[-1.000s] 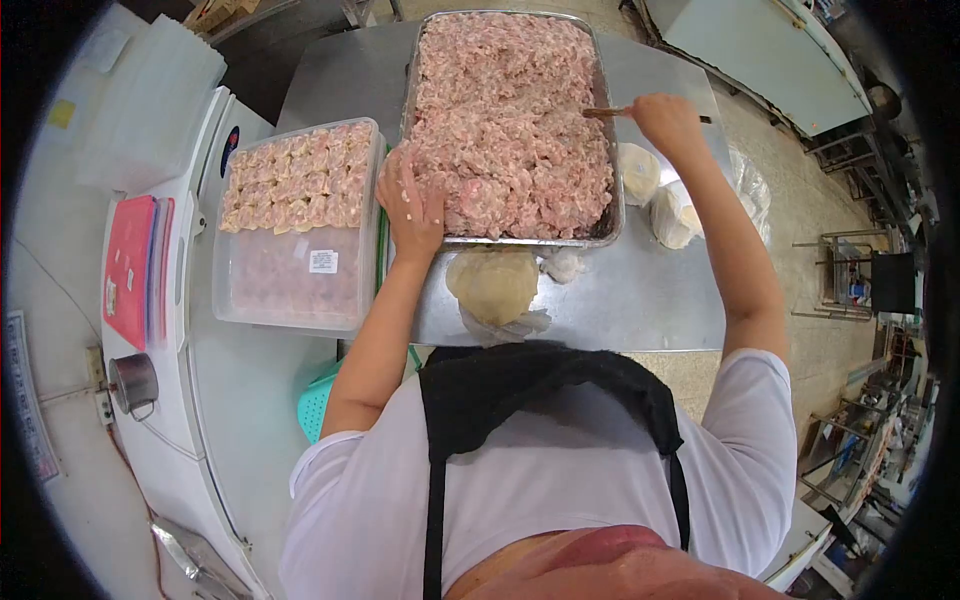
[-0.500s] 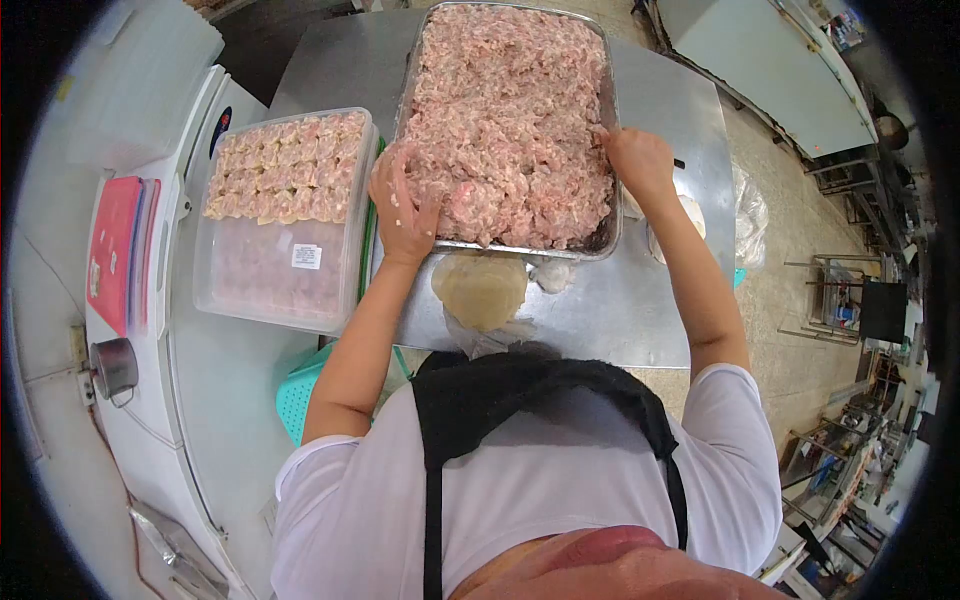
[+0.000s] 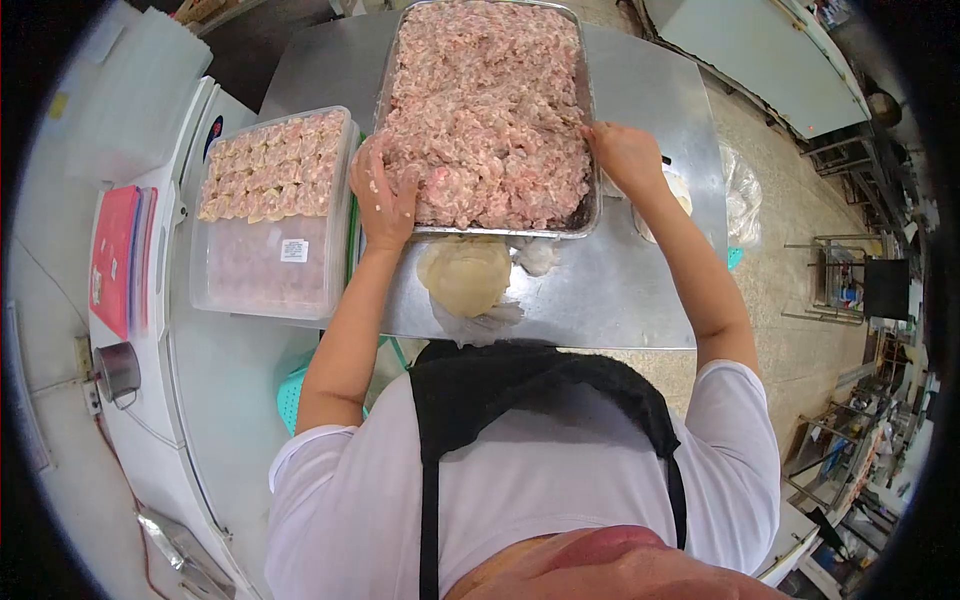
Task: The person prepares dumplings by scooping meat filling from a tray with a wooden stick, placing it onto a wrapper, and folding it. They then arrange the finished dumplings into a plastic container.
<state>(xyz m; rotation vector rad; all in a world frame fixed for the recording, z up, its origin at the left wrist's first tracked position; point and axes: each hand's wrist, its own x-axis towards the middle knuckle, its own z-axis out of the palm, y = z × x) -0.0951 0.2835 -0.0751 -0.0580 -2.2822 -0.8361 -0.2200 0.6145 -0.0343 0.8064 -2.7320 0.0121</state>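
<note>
A large metal tray heaped with pink ground meat rests on the steel table. At its lower left corner is my left hand, smeared with bits of meat, its fingers curved over the rim and against the meat. My right hand is closed on the tray's right rim. Left of the tray, a clear plastic container holds rows of filled dumplings. Round pale dough wrappers lie on plastic just below the tray.
Steel table under everything. A crumpled plastic bit is beside the wrappers. Past my right forearm lies a white item, with a plastic bag farther right. A teal basket stands below the table's left side; a metal pot is far left.
The tray, the table and both hands appear slightly higher and farther left in view. Both hands remain at the tray's sides.
</note>
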